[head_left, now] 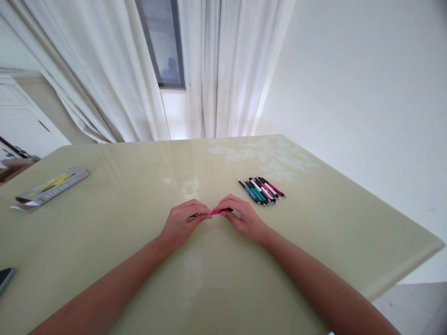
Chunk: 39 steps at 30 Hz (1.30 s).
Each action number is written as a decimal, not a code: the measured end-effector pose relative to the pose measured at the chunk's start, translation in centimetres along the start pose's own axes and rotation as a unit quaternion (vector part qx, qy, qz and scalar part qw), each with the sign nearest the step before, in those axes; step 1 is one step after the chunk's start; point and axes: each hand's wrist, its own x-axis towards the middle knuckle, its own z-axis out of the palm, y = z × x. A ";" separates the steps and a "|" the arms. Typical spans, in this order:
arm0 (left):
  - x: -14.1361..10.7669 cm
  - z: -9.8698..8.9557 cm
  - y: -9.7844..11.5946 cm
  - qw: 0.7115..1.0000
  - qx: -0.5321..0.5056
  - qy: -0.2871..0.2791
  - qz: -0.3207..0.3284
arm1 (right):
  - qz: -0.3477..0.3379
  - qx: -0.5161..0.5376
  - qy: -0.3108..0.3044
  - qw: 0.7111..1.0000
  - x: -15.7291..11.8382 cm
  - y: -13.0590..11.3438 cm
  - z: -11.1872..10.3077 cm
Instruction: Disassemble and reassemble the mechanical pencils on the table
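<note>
A pink and black pen (216, 212) lies level between my two hands, just above the middle of the table. My left hand (184, 219) is closed on one end of it, thumb against fingers. The other, black end is pinched by my right hand (243, 217). Fingers cover parts of the pen, so its full length does not show. Beyond my right hand, several pens (261, 190) in blue, green, white, pink and black lie side by side in a loose pile.
An opened grey and yellow box (52, 187) lies at the left of the pale green glossy table (132, 186). The corner of a dark, phone-like thing (5, 277) shows at the left edge. Curtains (230, 70) and a white wall (349, 79) stand behind the table.
</note>
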 end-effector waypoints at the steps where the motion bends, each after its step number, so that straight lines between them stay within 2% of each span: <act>1: 0.1 0.0 0.1 1.000 -0.010 -0.008 -0.007 | -0.001 0.005 -0.004 1.000 0.0 0.0 0.0; 7: 0.4 -0.1 0.2 0.995 -0.057 -0.055 -0.053 | 0.007 0.029 -0.017 0.999 -0.2 0.4 -0.1; 11: 0.4 -0.1 0.2 0.994 -0.054 -0.083 -0.041 | -0.002 -0.002 -0.049 0.999 -0.3 0.6 -0.2; 17: 0.4 0.1 0.1 0.996 -0.039 -0.070 -0.037 | -0.013 -0.045 -0.055 0.997 -0.3 0.6 -0.1; 21: 0.4 0.5 0.1 0.998 -0.022 -0.049 -0.046 | 0.007 -0.070 -0.047 0.996 -0.2 0.3 0.1; 25: 1.3 -0.6 -0.2 0.996 0.017 -0.036 -0.078 | 0.041 -0.120 -0.023 0.992 -0.2 0.9 0.2; 27: 2.0 -2.0 -0.5 0.990 0.059 -0.075 -0.106 | 0.075 -0.153 0.014 0.985 -0.2 1.8 0.1; 30: 2.7 -4.4 -1.1 0.964 0.124 -0.190 -0.138 | 0.124 -0.207 0.051 0.969 -0.3 3.2 -0.2; 32: 2.7 -5.3 -1.5 0.948 0.147 -0.239 -0.147 | 0.145 -0.230 0.057 0.961 -0.3 3.9 -0.4; 36: 2.5 -5.0 -1.6 0.946 0.144 -0.257 -0.138 | 0.128 -0.239 0.049 0.961 -0.2 3.0 -0.5; 39: 2.5 -3.9 -0.9 0.959 0.126 -0.221 -0.121 | 0.058 -0.192 -0.018 0.980 0.0 1.3 0.0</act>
